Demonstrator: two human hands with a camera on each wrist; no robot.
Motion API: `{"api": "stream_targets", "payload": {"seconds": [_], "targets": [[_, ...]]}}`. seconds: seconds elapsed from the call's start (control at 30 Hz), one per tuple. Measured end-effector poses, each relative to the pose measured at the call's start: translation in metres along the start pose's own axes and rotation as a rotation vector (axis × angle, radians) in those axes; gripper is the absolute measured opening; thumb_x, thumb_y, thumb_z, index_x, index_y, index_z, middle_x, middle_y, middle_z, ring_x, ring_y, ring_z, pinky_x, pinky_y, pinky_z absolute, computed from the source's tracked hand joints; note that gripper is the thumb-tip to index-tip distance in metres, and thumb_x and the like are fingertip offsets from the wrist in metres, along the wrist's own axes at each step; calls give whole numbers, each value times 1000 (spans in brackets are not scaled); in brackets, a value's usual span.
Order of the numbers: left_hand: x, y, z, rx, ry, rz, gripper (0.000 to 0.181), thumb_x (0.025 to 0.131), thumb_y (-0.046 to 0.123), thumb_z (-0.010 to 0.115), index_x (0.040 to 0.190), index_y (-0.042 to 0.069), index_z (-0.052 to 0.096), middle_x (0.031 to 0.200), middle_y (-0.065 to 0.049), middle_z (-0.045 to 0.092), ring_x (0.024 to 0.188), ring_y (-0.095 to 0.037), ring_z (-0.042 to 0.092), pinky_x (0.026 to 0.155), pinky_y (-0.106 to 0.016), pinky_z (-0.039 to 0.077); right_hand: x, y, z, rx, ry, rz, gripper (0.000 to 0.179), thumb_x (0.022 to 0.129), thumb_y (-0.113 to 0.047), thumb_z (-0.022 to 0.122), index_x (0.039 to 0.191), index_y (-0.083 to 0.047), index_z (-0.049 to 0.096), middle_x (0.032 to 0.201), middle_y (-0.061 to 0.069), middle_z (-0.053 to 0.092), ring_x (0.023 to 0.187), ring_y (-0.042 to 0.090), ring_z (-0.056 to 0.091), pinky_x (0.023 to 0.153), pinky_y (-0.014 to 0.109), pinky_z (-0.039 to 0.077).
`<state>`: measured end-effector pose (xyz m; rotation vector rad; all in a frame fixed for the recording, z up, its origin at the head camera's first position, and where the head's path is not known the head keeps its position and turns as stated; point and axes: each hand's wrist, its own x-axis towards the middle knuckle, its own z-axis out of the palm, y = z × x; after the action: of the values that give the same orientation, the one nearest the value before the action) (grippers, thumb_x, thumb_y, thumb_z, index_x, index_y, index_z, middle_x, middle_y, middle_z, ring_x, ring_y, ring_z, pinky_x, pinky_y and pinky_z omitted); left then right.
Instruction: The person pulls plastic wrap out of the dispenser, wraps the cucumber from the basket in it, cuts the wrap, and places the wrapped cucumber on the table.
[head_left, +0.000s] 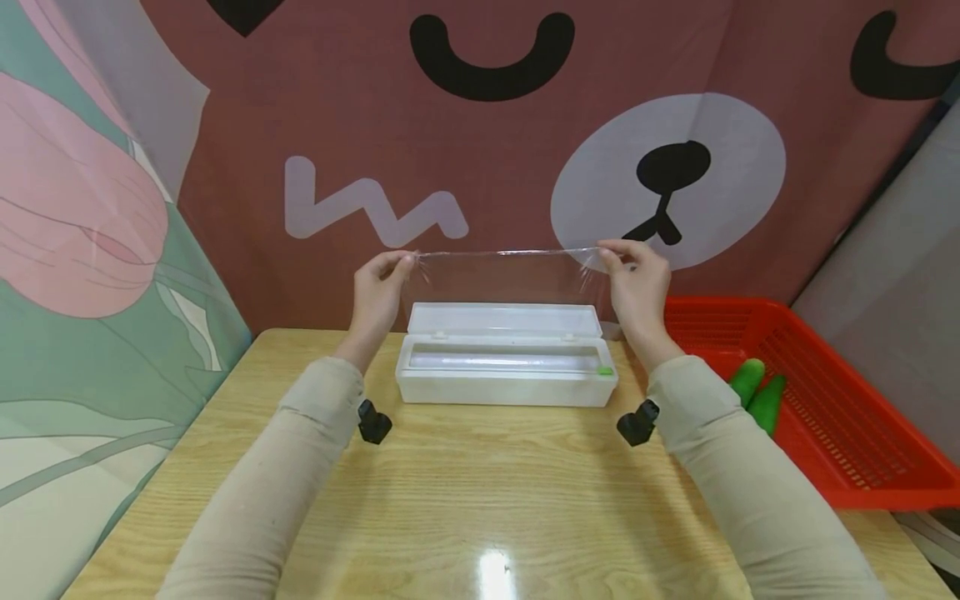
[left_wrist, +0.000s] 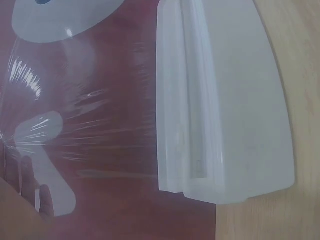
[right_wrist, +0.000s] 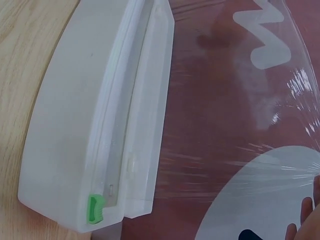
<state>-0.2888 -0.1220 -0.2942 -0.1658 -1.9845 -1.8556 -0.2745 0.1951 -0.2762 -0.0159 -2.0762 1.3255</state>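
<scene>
A sheet of clear plastic wrap (head_left: 502,275) stretches taut between both hands, above and behind a white wrap dispenser box (head_left: 506,388). My left hand (head_left: 378,287) pinches its upper left corner between thumb and fingers. At the upper right corner my right hand (head_left: 637,279) pinches the film the same way. Creases fan out from each grip, as the left wrist view shows in the film (left_wrist: 75,125). The dispenser's lid (head_left: 504,319) stands open at the back, with a wrap roll (head_left: 502,362) inside. A green slide cutter (right_wrist: 95,209) sits at the box's right end.
On the right of the wooden table (head_left: 450,483) stands a red plastic basket (head_left: 870,400) with two green cucumber-like vegetables (head_left: 767,404) in it. A printed cloth backdrop (head_left: 510,150) hangs behind the table. Small black devices (head_left: 373,422) are strapped at both wrists.
</scene>
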Motion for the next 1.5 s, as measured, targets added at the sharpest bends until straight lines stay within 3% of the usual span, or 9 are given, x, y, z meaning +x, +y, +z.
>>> {"api": "stream_targets", "payload": {"seconds": [0.1,0.3,0.5,0.63,0.77,0.87,1.1,1.3,1.5], "targets": [[1,2,0,1,-1,3,27,101,16,60,115,-7,66,119,-15,68,105,-27,60,88,-25,49,2,-2,1,10,11,1,21,97,-16,66,113,-7,75,106,11,68,86,13,51,66,18,42],[3,6,1,-5,17,14,27,101,13,59,116,-8,66,117,-20,67,99,-23,60,86,-24,48,6,-7,3,21,36,-6,19,95,-13,68,110,-5,76,103,12,68,82,12,51,63,18,39],[4,7,3,-52,23,28,26,101,10,58,116,-10,64,117,-23,66,108,-33,60,90,-26,50,8,-9,3,22,38,-1,20,96,-15,67,111,-6,76,101,12,67,81,12,51,64,18,39],[6,9,4,-85,22,31,26,101,9,58,115,-11,64,115,-24,66,107,-30,62,94,-33,51,9,-11,1,29,43,-10,20,96,-15,68,111,-6,76,100,11,67,80,12,51,64,19,39],[6,12,4,-100,12,30,27,101,10,58,116,-12,63,110,-20,69,107,-30,63,96,-38,49,9,-13,0,25,41,-10,20,96,-16,68,111,-7,76,101,10,67,80,11,50,65,20,39],[7,14,4,-90,9,20,28,101,12,58,117,-10,63,108,-16,70,105,-29,62,94,-34,50,9,-15,0,27,35,-5,21,96,-17,67,112,-7,76,104,10,67,83,11,50,67,20,40],[8,18,1,-84,18,13,28,101,12,58,118,-9,64,119,-25,65,108,-29,61,93,-31,50,14,-18,-1,55,51,-12,20,96,-15,68,111,-5,76,102,12,68,86,16,54,68,19,40],[8,22,0,-63,18,12,29,101,14,59,119,-8,64,118,-21,66,106,-22,62,95,-30,49,16,-20,-2,73,52,-22,19,96,-14,68,110,-5,76,101,12,69,86,14,54,70,20,41],[10,25,-1,-33,36,-3,28,100,16,62,118,-5,67,109,-10,68,97,-13,60,93,-29,50,16,-23,-4,72,40,-22,21,96,-18,67,112,-6,76,106,12,69,87,11,53,73,20,43]]}}
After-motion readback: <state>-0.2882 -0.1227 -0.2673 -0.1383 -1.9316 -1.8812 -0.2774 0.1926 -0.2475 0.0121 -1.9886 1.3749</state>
